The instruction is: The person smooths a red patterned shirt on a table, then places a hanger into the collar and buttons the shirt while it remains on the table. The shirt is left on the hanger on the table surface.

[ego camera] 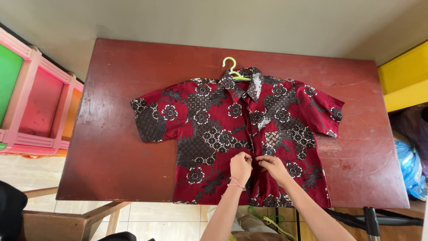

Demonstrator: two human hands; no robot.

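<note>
Status: short-sleeved red shirt with black and white floral print (232, 134) lay flat, front up, on the dark red wooden table (111, 151), collar pointing away from me, hem at the near edge and slightly over it. Light green plastic hanger (232, 68) was inside the collar, hook sticking out past it onto the table.

Progress, judged from the frame: the front placket looked closed from the collar down to about the lower third; I was working at that point on the centre line. Below my hands the two front edges seemed not yet joined, though the print made it hard to be sure. Individual buttons too small to make out. So roughly the last stretch towards the hem was left.

Pose: both forearms came in from the near edge, converging. My left hand (240, 167), thin pink band on the wrist, was curled with fingertips pinching the fabric at the placket. My right hand (273, 166) met it from the other side, fingers also pinched on the shirt front edge. Both grips closed on cloth, knuckles almost touching.

Around: pink plastic shelf unit (35, 98) left of the table, yellow box (403, 76) right, blue plastic bag (410, 165) below it.
</note>
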